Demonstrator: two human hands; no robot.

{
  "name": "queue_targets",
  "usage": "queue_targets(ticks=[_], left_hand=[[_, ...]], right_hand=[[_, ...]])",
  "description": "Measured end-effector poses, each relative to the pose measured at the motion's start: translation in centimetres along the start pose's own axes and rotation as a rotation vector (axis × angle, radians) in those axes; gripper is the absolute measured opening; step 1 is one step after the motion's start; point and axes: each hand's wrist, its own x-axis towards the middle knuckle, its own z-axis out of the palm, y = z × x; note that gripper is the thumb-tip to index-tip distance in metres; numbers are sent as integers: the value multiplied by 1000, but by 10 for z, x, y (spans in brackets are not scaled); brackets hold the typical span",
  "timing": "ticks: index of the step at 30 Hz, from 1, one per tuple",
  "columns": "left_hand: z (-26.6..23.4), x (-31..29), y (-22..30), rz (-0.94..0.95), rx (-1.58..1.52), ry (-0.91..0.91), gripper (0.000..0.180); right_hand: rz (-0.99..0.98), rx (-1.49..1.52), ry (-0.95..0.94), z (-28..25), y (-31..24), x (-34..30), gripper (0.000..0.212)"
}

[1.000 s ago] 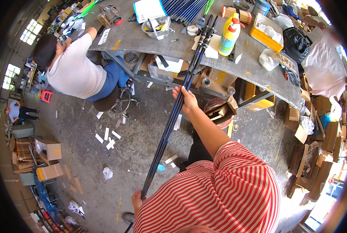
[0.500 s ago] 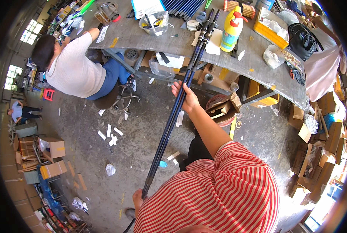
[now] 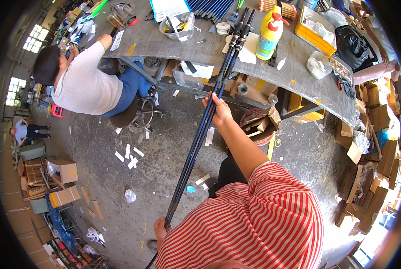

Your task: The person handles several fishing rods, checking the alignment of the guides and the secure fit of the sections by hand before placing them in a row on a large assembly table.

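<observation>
Two dark blue fishing rods (image 3: 196, 148) lie side by side, slanting from the lower left up over the table edge. Their black fittings (image 3: 238, 39) are above the tabletop. My right hand (image 3: 219, 111) is closed round both rods near the middle, thumb on top. Lower down, my left hand (image 3: 160, 229) is closed on the rods' lower part, partly hidden by my striped shirt. A thin dark end shows below that hand. Beside the fittings stand a yellow bottle with a red pump (image 3: 269, 35) and a white spool (image 3: 223, 28).
The grey table (image 3: 164, 49) carries a clear tub (image 3: 178, 28), several blue rods (image 3: 211, 8) and a yellow box (image 3: 315, 33). A co-worker (image 3: 81, 85) sits at left. An open carton (image 3: 263, 125) stands under the table edge. Cardboard (image 3: 366, 193) piles up at right.
My hands keep their hold on the rods, which have barely moved. The view has shifted slightly. The seated co-worker's head and arm have moved a little.
</observation>
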Motion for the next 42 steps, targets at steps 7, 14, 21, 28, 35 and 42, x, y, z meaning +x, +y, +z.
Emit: queue_targets(ticks=[7,14,21,28,35,42], left_hand=[[38,24,32,8,-57,-59,30],[130,63,71,-72,-206,-285,28],[238,113,124,-61,-260,-470,22],[334,149,181,13,-224,-564,18],[380,159,217,148,-174,-567,24],[390,162,229,281,-73,-536,25]], right_hand=[[-27,-108,11,8,-30,23,21],[37,-401,-31,9,-71,22,26],[-391,-939,204,1,-119,23,27],[-642,-1453,165,62,-157,69,28],[-561,-2211,306,114,-164,122,65],[-433,-2247,387,125,-157,129,63]])
